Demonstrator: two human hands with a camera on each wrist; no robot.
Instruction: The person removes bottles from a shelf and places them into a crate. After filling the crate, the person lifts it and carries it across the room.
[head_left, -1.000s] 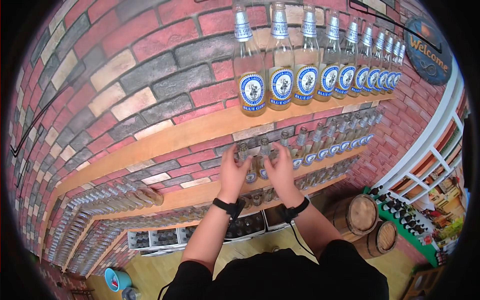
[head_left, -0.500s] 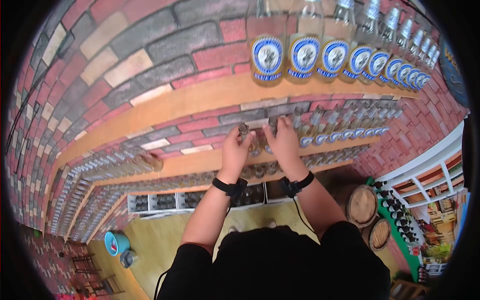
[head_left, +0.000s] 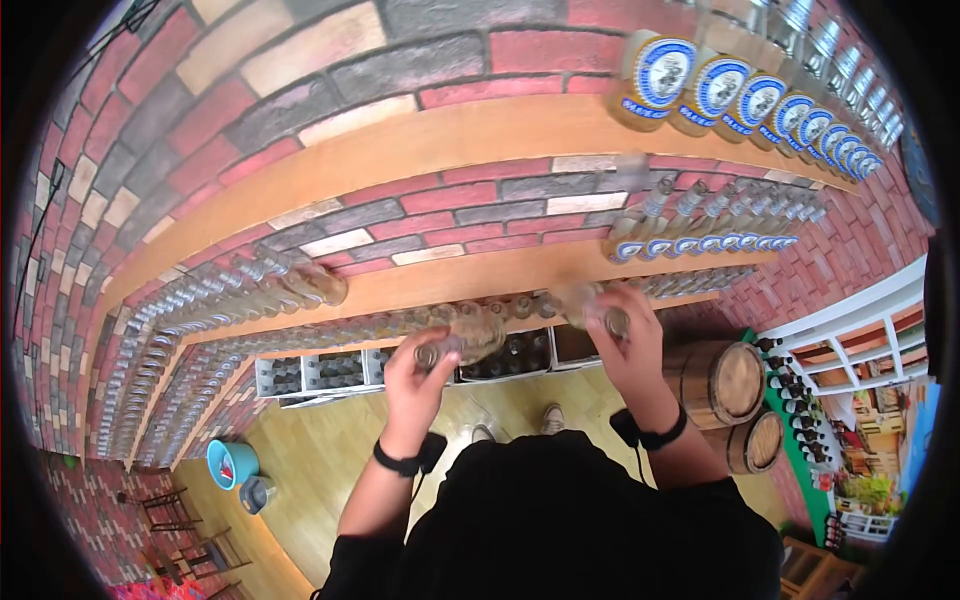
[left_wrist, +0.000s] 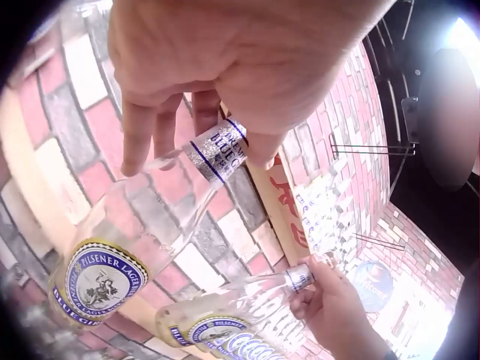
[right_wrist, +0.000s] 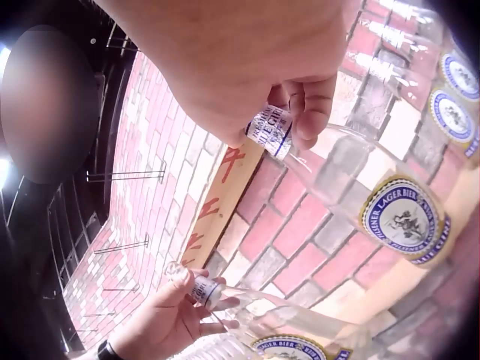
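Note:
My left hand (head_left: 415, 380) grips a clear glass beer bottle (left_wrist: 103, 277) by its silver-foiled neck. The bottle carries a round blue, white and gold label and slants down and away from the hand. A matching beer bottle (right_wrist: 405, 214) hangs tilted from my right hand (head_left: 635, 350), its foiled neck pinched between thumb and fingers. In the head view both bottles are blurred, off the middle shelf (head_left: 470, 270) and on the near side of it. The hands are apart, level with the lower row of bottles.
Labelled bottles line the right part of the upper shelf (head_left: 450, 145), and a second row (head_left: 690, 240) stands below. More bottles (head_left: 250, 290) fill the left side. Crates (head_left: 330, 372) sit under the shelves, wooden barrels (head_left: 735, 385) at right, a blue bucket (head_left: 232, 465) on the floor at left.
Both hands have drawn the two bottles off the middle shelf, back towards my body and lower. The hands have spread apart, and the bottles have gone from upright to tilted.

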